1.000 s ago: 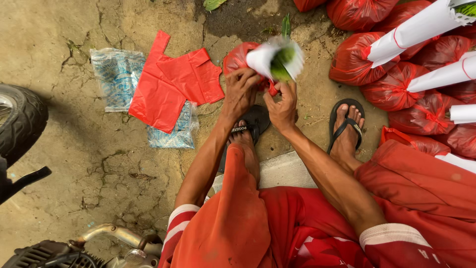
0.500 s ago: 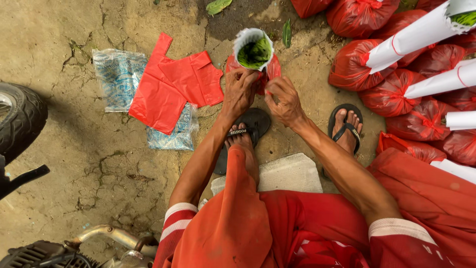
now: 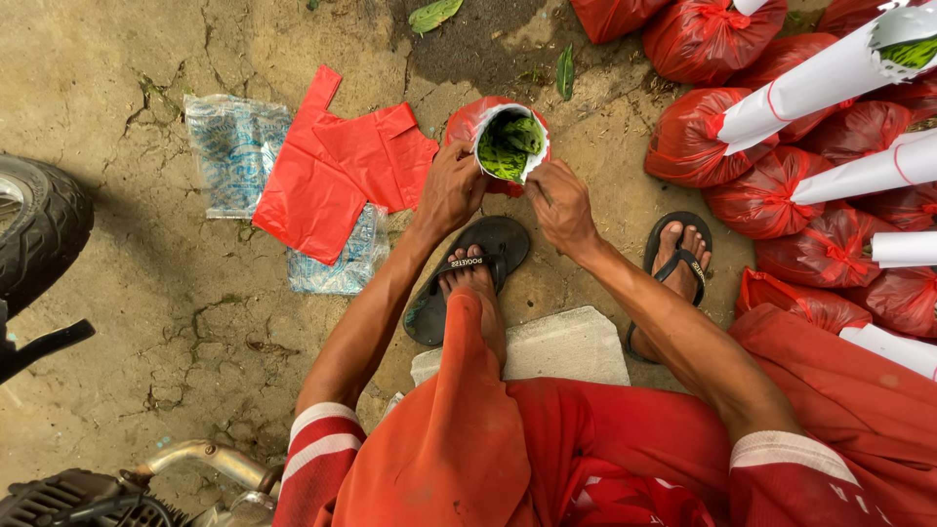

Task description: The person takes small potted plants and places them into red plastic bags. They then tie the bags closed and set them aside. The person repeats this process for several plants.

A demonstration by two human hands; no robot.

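Near the top middle, the left hand (image 3: pixel 451 190) and right hand (image 3: pixel 561 203) both grip a white paper cone (image 3: pixel 511 144) full of green leaves (image 3: pixel 508 151)

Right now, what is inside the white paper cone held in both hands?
Green leaves fill the white paper cone at its open mouth; how deep they go is hidden by the paper.
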